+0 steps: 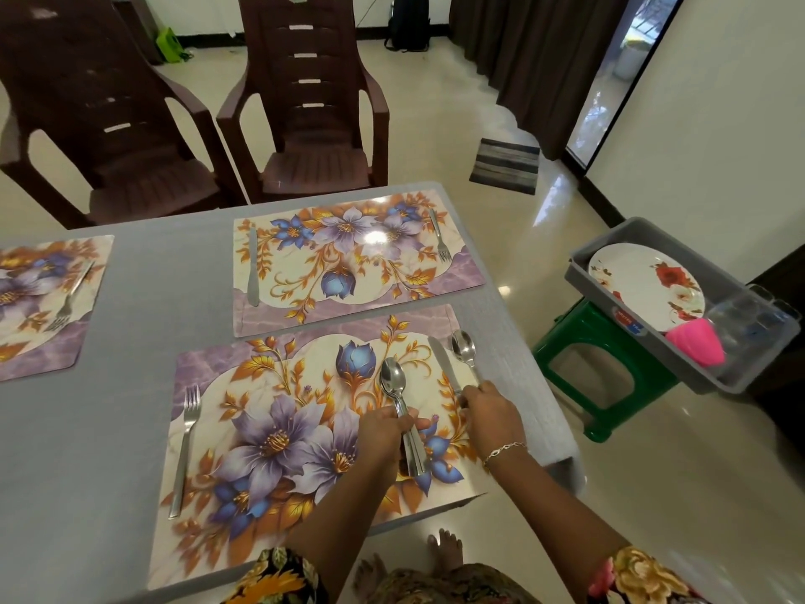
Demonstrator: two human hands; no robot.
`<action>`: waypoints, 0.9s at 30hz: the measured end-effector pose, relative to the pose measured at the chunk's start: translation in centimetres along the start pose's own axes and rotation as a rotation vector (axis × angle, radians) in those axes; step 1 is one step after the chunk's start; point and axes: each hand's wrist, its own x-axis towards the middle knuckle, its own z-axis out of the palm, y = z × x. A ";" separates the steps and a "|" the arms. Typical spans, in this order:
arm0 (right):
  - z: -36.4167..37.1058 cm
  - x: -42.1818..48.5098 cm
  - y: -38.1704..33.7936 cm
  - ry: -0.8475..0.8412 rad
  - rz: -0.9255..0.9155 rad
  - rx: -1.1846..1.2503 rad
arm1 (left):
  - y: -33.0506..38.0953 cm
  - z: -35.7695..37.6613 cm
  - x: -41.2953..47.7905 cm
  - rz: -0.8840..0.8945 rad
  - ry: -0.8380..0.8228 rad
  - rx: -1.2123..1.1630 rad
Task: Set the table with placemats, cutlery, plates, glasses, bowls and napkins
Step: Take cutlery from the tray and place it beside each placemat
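My left hand [383, 433] is curled round a bundle of steel spoons [394, 381]. The bowls point away from me and the handles stick out below the fist. I hold it over the middle of the near floral placemat [279, 429], a glossy rectangle with purple and blue flowers and orange leaves. My right hand [492, 416] pinches the handle end of a single steel spoon [464, 347], whose bowl is at the mat's right edge, just right of a steel table knife [443, 364]. The knife handle runs under the same hand. A steel fork [185, 446] lies along the mat's left side. A second matching placemat [348, 263] sits just beyond, with a second knife [252, 272] at its left end and a second fork [440, 237] at its right. A third matching placemat [39, 324] at far left is cut off by the frame and carries a third fork [69, 296]. All three mats lie on the grey worktop [130, 364]. Right of the worktop, a grey plastic tub [601, 298] rests on a green plastic stool [644, 381]. It holds a white plate with red flowers [640, 281], a pink plastic cup [696, 347] and clear glasses [749, 320]. Two brown plastic chairs [313, 124] stand at the far side.
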 end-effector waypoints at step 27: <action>-1.5 1.6 -0.2 0.063 0.164 -0.004 | -1.1 -3.5 -1.0 0.027 0.011 0.025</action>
